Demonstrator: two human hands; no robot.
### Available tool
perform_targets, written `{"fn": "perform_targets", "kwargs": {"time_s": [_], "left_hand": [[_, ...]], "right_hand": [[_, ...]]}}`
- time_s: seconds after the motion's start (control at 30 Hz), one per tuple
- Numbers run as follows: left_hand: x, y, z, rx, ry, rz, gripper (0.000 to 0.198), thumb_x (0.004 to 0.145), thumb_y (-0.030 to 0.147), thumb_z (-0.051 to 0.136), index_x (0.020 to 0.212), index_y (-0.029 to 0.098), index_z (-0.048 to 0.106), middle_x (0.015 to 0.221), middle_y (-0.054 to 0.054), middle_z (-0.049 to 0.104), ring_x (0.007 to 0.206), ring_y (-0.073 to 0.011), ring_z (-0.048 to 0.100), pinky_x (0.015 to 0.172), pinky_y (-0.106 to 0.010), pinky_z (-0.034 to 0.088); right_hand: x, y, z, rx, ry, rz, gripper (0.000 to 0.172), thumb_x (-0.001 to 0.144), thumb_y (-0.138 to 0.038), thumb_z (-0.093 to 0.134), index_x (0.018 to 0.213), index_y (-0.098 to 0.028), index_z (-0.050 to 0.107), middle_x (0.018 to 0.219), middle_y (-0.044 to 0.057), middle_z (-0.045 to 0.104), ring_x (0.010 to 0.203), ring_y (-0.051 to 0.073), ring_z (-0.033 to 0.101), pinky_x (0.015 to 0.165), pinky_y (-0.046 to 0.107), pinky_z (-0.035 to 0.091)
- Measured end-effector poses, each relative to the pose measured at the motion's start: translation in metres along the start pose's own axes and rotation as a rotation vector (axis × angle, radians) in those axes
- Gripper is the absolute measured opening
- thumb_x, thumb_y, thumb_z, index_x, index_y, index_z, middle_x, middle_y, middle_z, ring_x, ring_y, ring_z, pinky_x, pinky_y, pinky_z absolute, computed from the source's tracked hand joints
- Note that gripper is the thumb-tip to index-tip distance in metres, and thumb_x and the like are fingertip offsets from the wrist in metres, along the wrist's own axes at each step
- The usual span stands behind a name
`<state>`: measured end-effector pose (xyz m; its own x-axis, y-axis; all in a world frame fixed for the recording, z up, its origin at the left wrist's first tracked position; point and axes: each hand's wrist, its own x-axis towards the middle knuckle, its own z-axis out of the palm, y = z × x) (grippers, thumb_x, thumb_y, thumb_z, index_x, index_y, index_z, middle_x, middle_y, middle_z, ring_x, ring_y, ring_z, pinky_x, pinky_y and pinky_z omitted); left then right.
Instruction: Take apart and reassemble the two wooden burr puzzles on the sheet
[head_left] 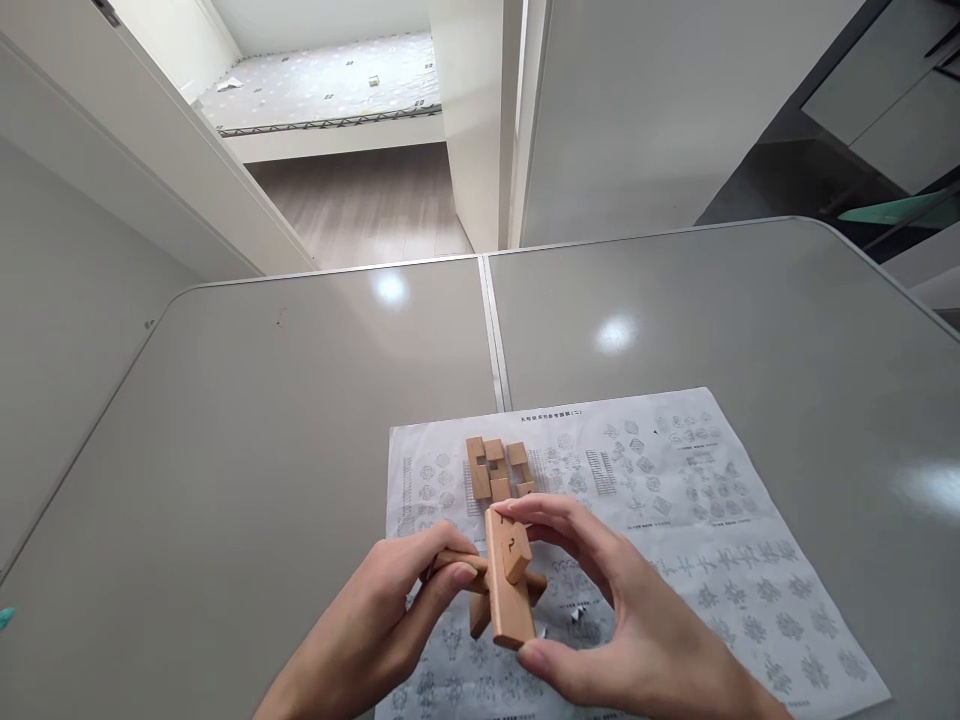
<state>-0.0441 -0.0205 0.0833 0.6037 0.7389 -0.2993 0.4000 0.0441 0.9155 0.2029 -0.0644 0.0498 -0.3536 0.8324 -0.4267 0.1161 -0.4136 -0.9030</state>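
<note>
Between my hands is a partly joined wooden burr puzzle (511, 600), its flat upright piece marked with a dark numeral. My left hand (390, 610) pinches a rod-like wooden piece that sticks out to the left. With thumb at the bottom end and fingers at the top, my right hand (607, 600) grips the flat piece. Just beyond them, several loose notched wooden pieces (478, 470) lie on a printed diagram sheet (720, 560). Part of the puzzle's underside is hidden by the flat piece and my fingers.
The sheet lies on a glossy grey table (262, 480) with a pale seam (493, 330) across it. Small torn scraps (577, 614) rest on the sheet near my right hand. Past the table's far edge are a doorway and a bed (330, 85).
</note>
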Motion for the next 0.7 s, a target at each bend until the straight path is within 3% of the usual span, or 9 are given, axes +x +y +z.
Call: {"fn": "perform_targets", "kwargs": {"time_s": [0.3, 0.47, 0.7], "left_hand": [[-0.007, -0.011, 0.005, 0.013, 0.002, -0.005, 0.027, 0.113, 0.034, 0.047, 0.103, 0.023, 0.07, 0.085, -0.003, 0.082, 0.077, -0.0183, 0.076, 0.078, -0.025, 0.059], [-0.006, -0.009, 0.01, -0.015, 0.016, -0.028, 0.026, 0.113, 0.035, 0.047, 0.101, 0.022, 0.066, 0.095, -0.004, 0.083, 0.086, -0.0172, 0.078, 0.084, -0.023, 0.057], [0.002, -0.014, 0.021, 0.021, 0.163, -0.02, 0.026, 0.116, 0.037, 0.039, 0.101, 0.024, 0.056, 0.079, 0.002, 0.077, 0.068, -0.0121, 0.067, 0.07, -0.021, 0.051]], "right_hand": [[0.004, -0.023, -0.004, -0.004, -0.046, 0.058, 0.073, 0.064, -0.022, 0.089, 0.131, -0.031, 0.062, 0.142, 0.006, 0.067, 0.142, 0.033, 0.057, 0.126, 0.054, 0.043], [0.006, -0.023, -0.009, 0.005, -0.059, 0.048, 0.076, 0.064, -0.02, 0.09, 0.133, -0.032, 0.061, 0.144, 0.005, 0.066, 0.142, 0.032, 0.058, 0.126, 0.052, 0.044], [0.006, -0.008, -0.005, 0.053, 0.011, -0.014, 0.071, 0.071, -0.02, 0.087, 0.135, -0.033, 0.059, 0.148, 0.005, 0.064, 0.142, 0.03, 0.058, 0.127, 0.052, 0.042]]}}
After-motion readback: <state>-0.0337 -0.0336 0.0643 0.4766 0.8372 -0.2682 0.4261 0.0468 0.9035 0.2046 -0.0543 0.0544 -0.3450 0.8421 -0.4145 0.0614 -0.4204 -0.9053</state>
